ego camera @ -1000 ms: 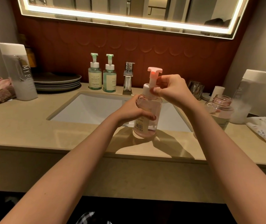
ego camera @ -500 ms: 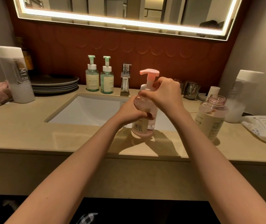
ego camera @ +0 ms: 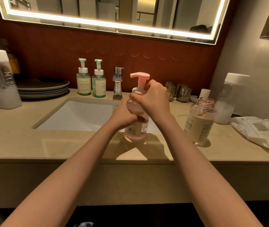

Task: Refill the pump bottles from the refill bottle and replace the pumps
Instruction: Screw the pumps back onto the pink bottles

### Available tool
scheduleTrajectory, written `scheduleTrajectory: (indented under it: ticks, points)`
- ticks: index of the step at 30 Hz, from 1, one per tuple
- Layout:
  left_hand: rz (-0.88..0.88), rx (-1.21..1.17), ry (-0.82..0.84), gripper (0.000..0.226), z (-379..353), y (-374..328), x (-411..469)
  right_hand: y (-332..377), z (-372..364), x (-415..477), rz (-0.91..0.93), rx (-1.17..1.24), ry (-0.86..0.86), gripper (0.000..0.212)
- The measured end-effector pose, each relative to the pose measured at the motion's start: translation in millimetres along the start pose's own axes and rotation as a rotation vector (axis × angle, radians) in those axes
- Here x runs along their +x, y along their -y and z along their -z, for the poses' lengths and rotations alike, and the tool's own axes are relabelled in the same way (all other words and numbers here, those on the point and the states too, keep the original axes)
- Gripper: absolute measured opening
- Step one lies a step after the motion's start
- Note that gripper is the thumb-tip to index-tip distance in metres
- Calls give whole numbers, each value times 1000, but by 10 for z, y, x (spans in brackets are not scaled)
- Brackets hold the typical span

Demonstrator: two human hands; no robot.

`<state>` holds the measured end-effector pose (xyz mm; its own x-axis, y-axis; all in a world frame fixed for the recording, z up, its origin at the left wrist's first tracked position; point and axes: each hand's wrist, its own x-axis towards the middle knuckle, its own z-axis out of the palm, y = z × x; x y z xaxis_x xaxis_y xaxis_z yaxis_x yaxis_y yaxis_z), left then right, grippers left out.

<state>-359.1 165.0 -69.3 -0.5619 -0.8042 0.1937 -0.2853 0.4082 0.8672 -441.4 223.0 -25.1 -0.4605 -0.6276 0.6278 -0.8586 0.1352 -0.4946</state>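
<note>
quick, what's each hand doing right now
Left hand: closed around the body of the pink pump bottle.
Right hand: closed on the pump collar at the bottle's neck.

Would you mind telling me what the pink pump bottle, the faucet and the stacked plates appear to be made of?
Pink pump bottle: likely clear, glossy plastic; the liquid shows through the wall, and the pump head is opaque pink.
Faucet: polished, chrome-like metal, judging by its mirror-bright reflections.
Stacked plates: probably glazed ceramic in dark grey with a soft sheen, though melamine cannot be ruled out.
</note>
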Motion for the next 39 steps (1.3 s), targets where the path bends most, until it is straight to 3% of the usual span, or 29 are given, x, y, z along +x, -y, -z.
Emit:
scheduleTrajectory:
  ticks: [7, 12, 18, 23, 28, 34, 39]
  points:
    - [-1, 105, -116, 85, -109, 19, -18, 37, -52, -93, 6, -22, -79, 47]
    - [6, 111, -121, 99, -119, 4, -23, 20, -12, -117, 35, 30, 15, 52]
    - [46, 133, -120, 90, -110, -37, -46, 1, 95, -216, 37, 80, 23, 18]
    - [46, 115, -109, 85, -106, -44, -65, -15, 64, -220, 33, 26, -35, 27]
    - [38, 138, -125, 80, -108, -50, -80, -12, 1, -226, -14, 140, -66, 33]
    - [-81, -85, 46, 102, -10, -52, -153, -31, -20, -255, -22, 284, -96, 18]
    - [-175, -400, -93, 55, 131, -163, -144, -89, -5, -237, -57, 376, -97, 18]
